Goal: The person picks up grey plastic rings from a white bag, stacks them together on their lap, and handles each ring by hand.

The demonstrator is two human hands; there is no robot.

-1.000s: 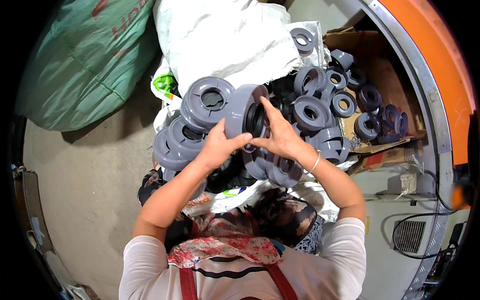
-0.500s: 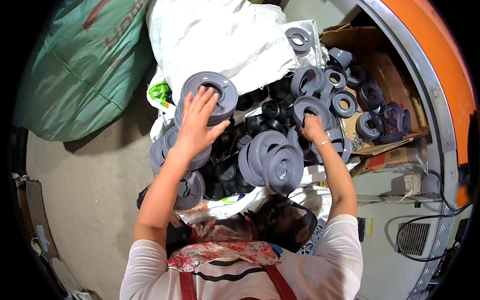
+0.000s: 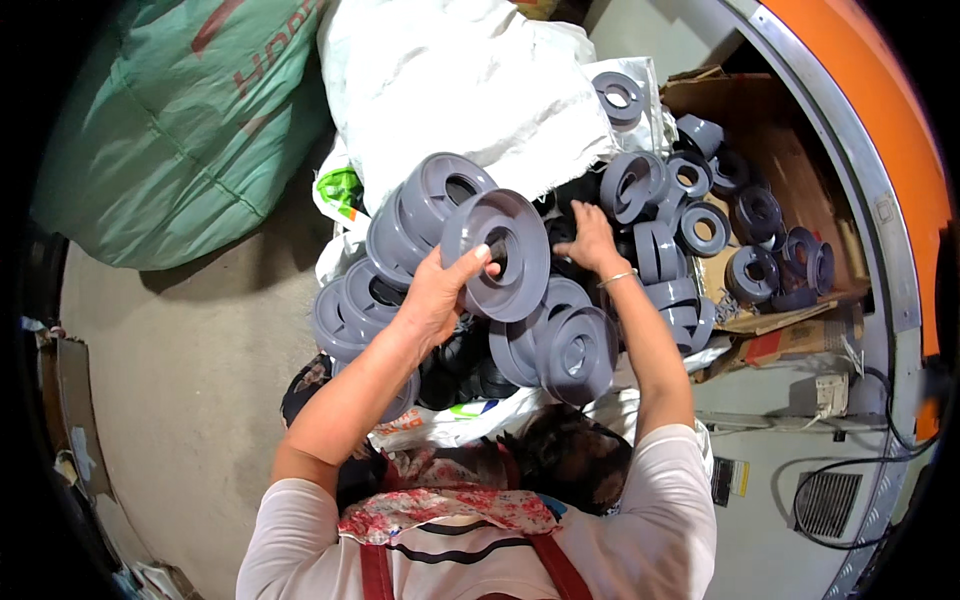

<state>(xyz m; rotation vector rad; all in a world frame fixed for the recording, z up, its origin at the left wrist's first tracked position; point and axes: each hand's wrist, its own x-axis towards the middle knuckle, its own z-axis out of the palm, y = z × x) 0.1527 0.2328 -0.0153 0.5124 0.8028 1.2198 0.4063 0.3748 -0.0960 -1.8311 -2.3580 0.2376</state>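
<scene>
My left hand [image 3: 440, 298] grips a flanged grey plastic ring [image 3: 522, 275] by its near-left side, thumb over the face and a fingertip at the central hole. The ring is tilted above the pile. Just left of it, grey rings [image 3: 397, 238] lean in an overlapping stack. My right hand [image 3: 597, 247] is open, fingers reaching forward over black plastic caps [image 3: 565, 232]; it holds nothing. Nearer to me, two wide grey rings [image 3: 578, 355] overlap. More grey rings [image 3: 655, 252] lie beside my right wrist. The held ring hides part of the pile.
A large white woven sack [image 3: 450, 85] lies behind the pile. At far left stands a bulging green sack [image 3: 180, 150]. On the right, an open cardboard box [image 3: 790, 120] contains several grey rings, beside a machine with an orange edge [image 3: 875, 90] and a black cable [image 3: 840, 455].
My left hand moved right from over the left stack and now holds a ring. My right hand has let go of the ring it gripped and shifted slightly left. The view shifted a little.
</scene>
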